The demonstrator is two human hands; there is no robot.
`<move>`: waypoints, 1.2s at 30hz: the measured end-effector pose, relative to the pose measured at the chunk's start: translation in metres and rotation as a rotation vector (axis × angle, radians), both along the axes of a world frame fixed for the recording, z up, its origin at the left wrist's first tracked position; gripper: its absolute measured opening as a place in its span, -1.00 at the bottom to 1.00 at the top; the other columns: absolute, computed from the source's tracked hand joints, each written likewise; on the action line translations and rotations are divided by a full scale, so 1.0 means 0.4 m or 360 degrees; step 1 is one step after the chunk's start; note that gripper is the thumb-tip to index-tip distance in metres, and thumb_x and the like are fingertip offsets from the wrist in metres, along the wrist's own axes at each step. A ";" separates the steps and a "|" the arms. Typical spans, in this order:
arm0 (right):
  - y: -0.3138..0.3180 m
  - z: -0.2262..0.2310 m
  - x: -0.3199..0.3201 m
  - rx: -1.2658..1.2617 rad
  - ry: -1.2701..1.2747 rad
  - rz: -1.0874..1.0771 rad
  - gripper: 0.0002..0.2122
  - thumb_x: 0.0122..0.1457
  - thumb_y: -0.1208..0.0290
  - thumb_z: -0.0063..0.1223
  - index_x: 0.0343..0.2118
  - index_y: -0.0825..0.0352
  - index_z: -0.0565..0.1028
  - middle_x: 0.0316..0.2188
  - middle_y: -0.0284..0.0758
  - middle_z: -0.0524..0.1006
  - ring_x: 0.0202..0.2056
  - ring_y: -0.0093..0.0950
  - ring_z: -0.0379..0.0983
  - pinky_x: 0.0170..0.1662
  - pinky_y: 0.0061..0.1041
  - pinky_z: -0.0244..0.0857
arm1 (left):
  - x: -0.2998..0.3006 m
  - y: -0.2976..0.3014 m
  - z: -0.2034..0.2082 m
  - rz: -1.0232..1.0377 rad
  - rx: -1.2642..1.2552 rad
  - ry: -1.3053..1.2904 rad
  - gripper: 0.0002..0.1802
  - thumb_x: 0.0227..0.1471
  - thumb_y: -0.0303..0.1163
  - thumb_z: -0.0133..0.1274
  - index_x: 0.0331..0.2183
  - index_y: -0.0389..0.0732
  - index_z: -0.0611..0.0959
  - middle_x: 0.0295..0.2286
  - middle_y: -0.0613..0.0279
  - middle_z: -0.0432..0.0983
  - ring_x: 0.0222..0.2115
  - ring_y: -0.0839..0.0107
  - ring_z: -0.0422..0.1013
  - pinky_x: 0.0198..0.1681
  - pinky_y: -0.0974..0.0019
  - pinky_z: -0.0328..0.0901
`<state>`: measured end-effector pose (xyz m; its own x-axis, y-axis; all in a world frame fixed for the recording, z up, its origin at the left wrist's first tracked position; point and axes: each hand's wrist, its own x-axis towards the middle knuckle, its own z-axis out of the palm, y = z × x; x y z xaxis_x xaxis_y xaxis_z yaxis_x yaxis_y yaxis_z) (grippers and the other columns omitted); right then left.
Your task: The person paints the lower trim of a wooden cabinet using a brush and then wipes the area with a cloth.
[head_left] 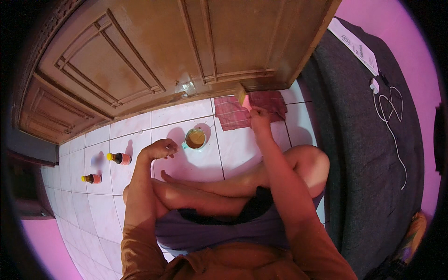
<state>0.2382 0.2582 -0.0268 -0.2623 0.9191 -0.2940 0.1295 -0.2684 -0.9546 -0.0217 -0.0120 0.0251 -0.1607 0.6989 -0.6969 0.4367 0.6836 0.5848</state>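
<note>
My right hand [260, 116] is closed around the pink handle of what looks like a flat brush [246, 99]. The brush's tan head points up toward the bottom edge of the wooden door [186, 56]. Beneath the brush, a red checked cloth [232, 119] lies flat on the tiles. My left hand [163, 148] hovers with loosely bent fingers apart and holds nothing visible. Just right of its fingertips stands a pale green cup [195, 139] with brown liquid inside, its handle toward that hand.
Two dark bottles with yellow caps, a larger one [119, 158] and a smaller one [92, 178], are on the white tiles at left. Along the right runs a dark grey cushioned surface [359, 154] with a white cable [391, 122] and a white printed box [357, 45]. My crossed legs are close in front.
</note>
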 end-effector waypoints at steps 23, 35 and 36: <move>0.147 -0.088 -0.056 0.0174 -0.0025 -0.0696 -0.77 0.20 0.34 -0.08 -0.23 0.42 0.44 -0.30 -0.08 0.51 -0.27 -0.25 0.47 -0.16 -0.33 0.32 | -0.025 0.011 -0.037 0.0002 -0.0055 -0.0055 -0.58 0.13 -0.16 -0.03 -0.08 -0.27 0.45 -0.24 0.15 0.51 -0.26 0.35 0.50 -0.25 0.31 0.40; -0.079 -0.008 -0.200 0.0496 -0.0208 0.0721 -0.85 0.11 0.50 -0.09 -0.24 0.37 0.38 -0.29 0.00 0.47 -0.20 -0.03 0.42 -0.15 -0.18 0.29 | -0.024 0.007 -0.027 0.0064 -0.0130 -0.0007 -0.47 0.15 -0.04 -0.06 -0.05 -0.30 0.43 -0.23 0.11 0.50 -0.26 0.33 0.49 -0.24 0.29 0.39; -0.067 -0.011 -0.197 0.0530 -0.0190 0.0675 -0.85 0.11 0.49 -0.08 -0.25 0.36 0.39 -0.29 0.00 0.48 -0.21 -0.04 0.43 -0.16 -0.19 0.30 | -0.021 0.011 -0.030 0.0077 -0.0131 -0.0016 -0.49 0.14 -0.05 -0.06 -0.06 -0.29 0.43 -0.24 0.12 0.50 -0.27 0.34 0.49 -0.26 0.30 0.38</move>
<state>0.1595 0.2313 -0.0312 -0.6125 0.7885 -0.0555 0.2728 0.1450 -0.9511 -0.0301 -0.0076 0.0133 -0.1856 0.6306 -0.7536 0.3966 0.7498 0.5297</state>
